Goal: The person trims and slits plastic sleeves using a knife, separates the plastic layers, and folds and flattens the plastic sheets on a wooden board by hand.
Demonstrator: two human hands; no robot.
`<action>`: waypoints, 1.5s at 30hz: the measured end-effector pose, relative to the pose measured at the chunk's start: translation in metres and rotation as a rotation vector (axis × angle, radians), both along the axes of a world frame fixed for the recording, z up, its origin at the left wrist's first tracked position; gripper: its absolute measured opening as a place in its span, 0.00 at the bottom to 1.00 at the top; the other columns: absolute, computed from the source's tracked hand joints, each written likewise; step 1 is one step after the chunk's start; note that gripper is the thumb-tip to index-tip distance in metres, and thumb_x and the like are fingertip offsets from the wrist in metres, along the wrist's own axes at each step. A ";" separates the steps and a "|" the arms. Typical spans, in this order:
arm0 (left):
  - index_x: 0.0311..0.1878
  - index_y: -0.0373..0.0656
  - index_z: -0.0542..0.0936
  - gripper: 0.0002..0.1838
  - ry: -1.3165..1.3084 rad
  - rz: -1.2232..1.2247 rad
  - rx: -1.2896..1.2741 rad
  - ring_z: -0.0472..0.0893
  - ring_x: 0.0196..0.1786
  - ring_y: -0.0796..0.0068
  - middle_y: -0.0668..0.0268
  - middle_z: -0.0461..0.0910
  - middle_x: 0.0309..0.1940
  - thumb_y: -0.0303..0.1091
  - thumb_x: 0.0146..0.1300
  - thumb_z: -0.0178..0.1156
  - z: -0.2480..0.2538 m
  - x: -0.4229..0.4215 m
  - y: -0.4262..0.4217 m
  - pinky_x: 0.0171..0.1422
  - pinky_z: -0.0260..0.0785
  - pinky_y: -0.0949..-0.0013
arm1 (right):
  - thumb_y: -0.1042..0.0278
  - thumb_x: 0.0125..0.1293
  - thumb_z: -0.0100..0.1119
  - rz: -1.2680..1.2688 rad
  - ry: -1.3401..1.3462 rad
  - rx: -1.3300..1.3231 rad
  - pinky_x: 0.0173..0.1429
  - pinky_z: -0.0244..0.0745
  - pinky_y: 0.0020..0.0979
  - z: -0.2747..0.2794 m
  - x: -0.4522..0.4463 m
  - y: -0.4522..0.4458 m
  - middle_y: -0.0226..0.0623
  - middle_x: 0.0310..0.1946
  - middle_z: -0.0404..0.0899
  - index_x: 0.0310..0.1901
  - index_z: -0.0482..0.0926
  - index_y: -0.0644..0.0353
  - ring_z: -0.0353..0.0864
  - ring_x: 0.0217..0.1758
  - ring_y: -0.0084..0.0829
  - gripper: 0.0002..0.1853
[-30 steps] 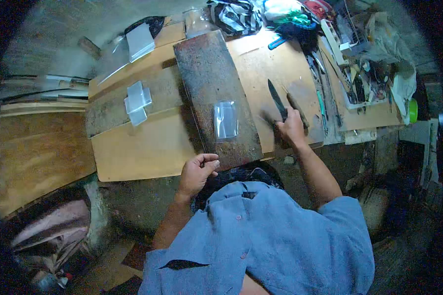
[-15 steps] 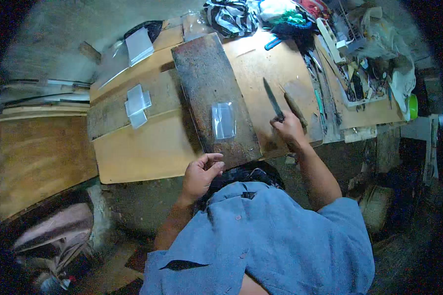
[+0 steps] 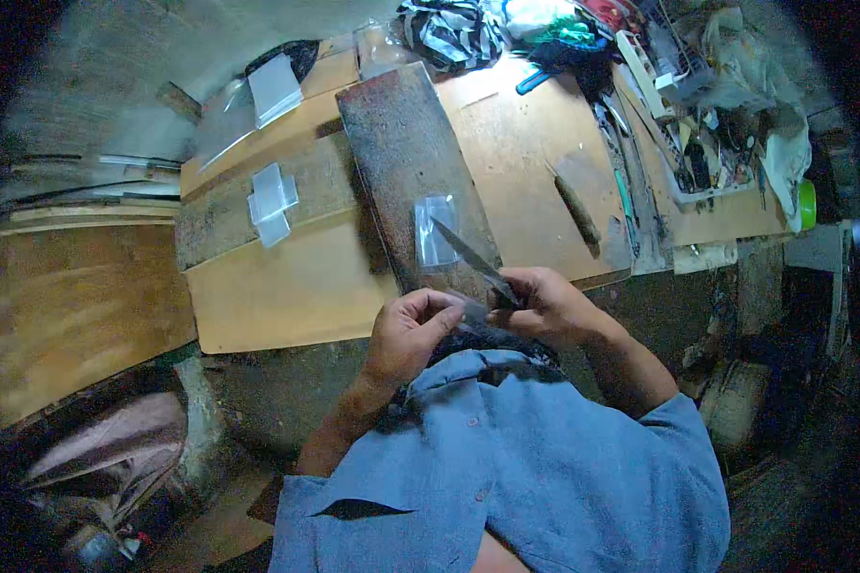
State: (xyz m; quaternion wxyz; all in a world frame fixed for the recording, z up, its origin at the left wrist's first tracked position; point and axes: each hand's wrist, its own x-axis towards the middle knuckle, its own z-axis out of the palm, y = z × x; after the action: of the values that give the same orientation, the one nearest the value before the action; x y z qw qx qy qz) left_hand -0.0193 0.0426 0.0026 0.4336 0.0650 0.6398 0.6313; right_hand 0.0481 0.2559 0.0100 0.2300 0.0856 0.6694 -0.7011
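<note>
My right hand (image 3: 549, 306) grips a knife (image 3: 470, 254) by its handle, the blade slanting up and left over a clear plastic sheet (image 3: 436, 254). That sheet lies on a dark, worn wooden board (image 3: 401, 143). Close beside it, in front of the board's near edge, my left hand (image 3: 413, 334) is closed in a pinch. A small translucent piece (image 3: 471, 306), apparently plastic, shows at its fingertips. The two hands nearly meet; whether the right fingers touch the piece I cannot tell.
Clear plastic pieces (image 3: 272, 205) lie stacked on the left. A brown-handled tool (image 3: 575, 210) rests right of the board. Farther right stands a white tray (image 3: 717, 191) of tools. A striped bag (image 3: 449, 36) and white sheets (image 3: 275, 91) are at the back.
My right hand has brought the knife left and nearer to me, from the table's right side to beside my left hand. My left hand has shifted slightly right, and the translucent piece now shows.
</note>
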 end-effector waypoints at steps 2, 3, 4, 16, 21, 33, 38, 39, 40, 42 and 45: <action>0.40 0.34 0.79 0.08 -0.037 0.091 0.004 0.78 0.37 0.81 0.66 0.81 0.35 0.29 0.63 0.60 0.004 0.003 0.001 0.45 0.71 0.76 | 0.76 0.56 0.65 -0.062 0.052 -0.043 0.39 0.67 0.21 -0.009 0.001 -0.003 0.26 0.30 0.75 0.36 0.74 0.62 0.70 0.34 0.16 0.09; 0.38 0.34 0.79 0.06 -0.074 0.183 0.009 0.78 0.35 0.80 0.65 0.81 0.34 0.28 0.63 0.60 0.006 0.005 0.000 0.43 0.72 0.76 | 0.75 0.55 0.66 -0.124 0.104 -0.087 0.40 0.68 0.21 -0.011 0.001 -0.004 0.27 0.31 0.76 0.38 0.74 0.62 0.71 0.34 0.16 0.11; 0.38 0.34 0.79 0.06 -0.072 0.186 0.006 0.78 0.35 0.80 0.65 0.81 0.34 0.28 0.63 0.60 0.008 0.005 -0.002 0.43 0.72 0.76 | 0.75 0.55 0.66 -0.121 0.105 -0.090 0.40 0.68 0.21 -0.008 0.000 -0.004 0.27 0.31 0.76 0.38 0.74 0.62 0.71 0.34 0.16 0.11; 0.46 0.37 0.77 0.09 -0.004 0.411 0.072 0.80 0.33 0.80 0.64 0.82 0.33 0.26 0.62 0.60 0.008 0.012 -0.016 0.38 0.72 0.79 | 0.76 0.52 0.68 -0.417 -0.153 -0.303 0.47 0.74 0.24 -0.004 0.007 -0.023 0.37 0.39 0.80 0.50 0.71 0.66 0.79 0.42 0.24 0.23; 0.53 0.38 0.75 0.16 0.062 0.402 0.061 0.80 0.33 0.81 0.65 0.82 0.31 0.26 0.61 0.61 0.011 0.016 -0.014 0.37 0.71 0.80 | 0.79 0.51 0.67 -0.535 -0.135 -0.307 0.28 0.72 0.19 0.008 0.002 -0.026 0.34 0.34 0.81 0.54 0.68 0.60 0.77 0.30 0.17 0.27; 0.52 0.37 0.75 0.17 0.068 0.491 0.044 0.80 0.33 0.82 0.66 0.83 0.32 0.28 0.60 0.63 0.006 0.013 -0.018 0.33 0.68 0.82 | 0.83 0.49 0.68 -0.482 -0.012 -0.165 0.46 0.75 0.26 0.011 0.003 -0.029 0.35 0.34 0.80 0.56 0.67 0.60 0.79 0.39 0.23 0.31; 0.54 0.39 0.74 0.21 0.088 0.535 0.092 0.80 0.29 0.80 0.65 0.82 0.28 0.23 0.56 0.65 0.003 0.012 -0.017 0.33 0.73 0.78 | 0.83 0.50 0.67 -0.474 -0.037 -0.170 0.46 0.75 0.26 0.008 0.003 -0.029 0.36 0.34 0.80 0.57 0.67 0.60 0.79 0.40 0.23 0.31; 0.55 0.39 0.74 0.22 0.105 0.518 0.116 0.80 0.28 0.79 0.65 0.82 0.28 0.23 0.56 0.65 0.001 0.012 -0.017 0.32 0.73 0.78 | 0.84 0.50 0.67 -0.473 -0.014 -0.170 0.46 0.75 0.26 0.007 0.004 -0.028 0.36 0.35 0.80 0.57 0.67 0.59 0.79 0.40 0.24 0.31; 0.55 0.39 0.74 0.22 0.104 0.520 0.116 0.80 0.28 0.79 0.65 0.82 0.28 0.23 0.56 0.65 0.003 0.012 -0.016 0.32 0.73 0.78 | 0.84 0.50 0.67 -0.472 -0.015 -0.170 0.46 0.75 0.26 0.008 0.004 -0.028 0.36 0.35 0.80 0.57 0.67 0.59 0.79 0.40 0.24 0.31; 0.56 0.39 0.73 0.23 0.096 0.493 0.124 0.80 0.28 0.78 0.65 0.82 0.28 0.22 0.56 0.64 0.010 0.011 -0.014 0.32 0.71 0.79 | 0.83 0.51 0.66 -0.506 0.014 -0.172 0.47 0.75 0.26 0.010 0.006 -0.028 0.36 0.35 0.80 0.57 0.67 0.59 0.79 0.40 0.24 0.30; 0.57 0.38 0.72 0.23 0.063 0.486 0.139 0.80 0.27 0.79 0.65 0.81 0.27 0.23 0.57 0.64 0.014 0.010 -0.012 0.30 0.69 0.80 | 0.82 0.53 0.65 -0.517 0.055 -0.137 0.48 0.75 0.26 0.012 0.009 -0.026 0.39 0.38 0.79 0.57 0.66 0.60 0.79 0.40 0.25 0.29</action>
State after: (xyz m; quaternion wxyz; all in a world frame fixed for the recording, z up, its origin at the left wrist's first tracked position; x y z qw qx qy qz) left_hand -0.0088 0.0307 0.0164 0.2433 -0.0413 0.6050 0.7570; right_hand 0.0574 0.2304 0.0217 0.0303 0.2192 0.5823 -0.7822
